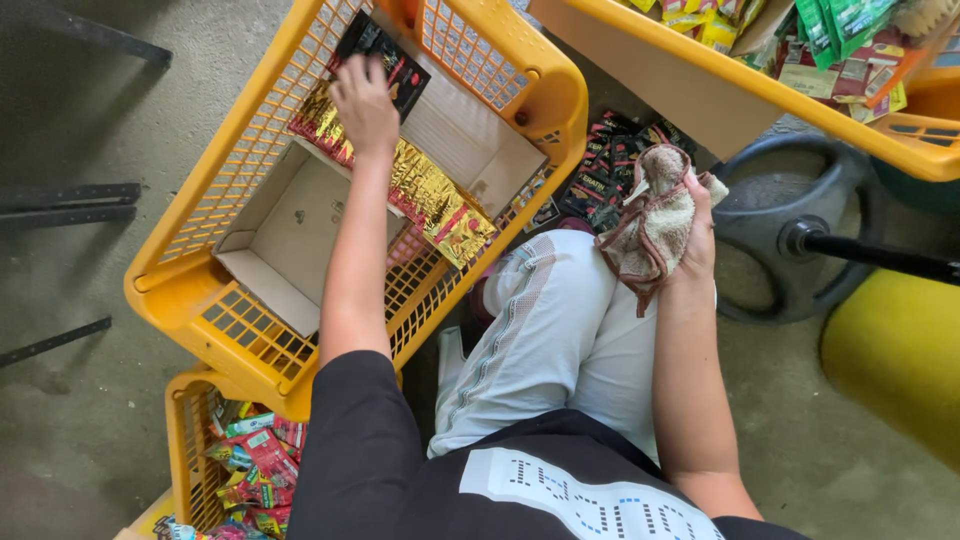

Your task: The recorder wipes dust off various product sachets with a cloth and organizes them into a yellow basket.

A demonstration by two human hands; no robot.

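Soft, even daylight lit the scene brightly, with glare on the gold foil packets, only faint shadows on the concrete floor, a darker top left corner, sharp focus at the centre, and slight wide-angle bending and softness toward the edges

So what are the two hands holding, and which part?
The right hand grips a crumpled beige rag around its bunched middle. The left hand rests on a black sachet in the yellow basket; whether it grips cannot be told.
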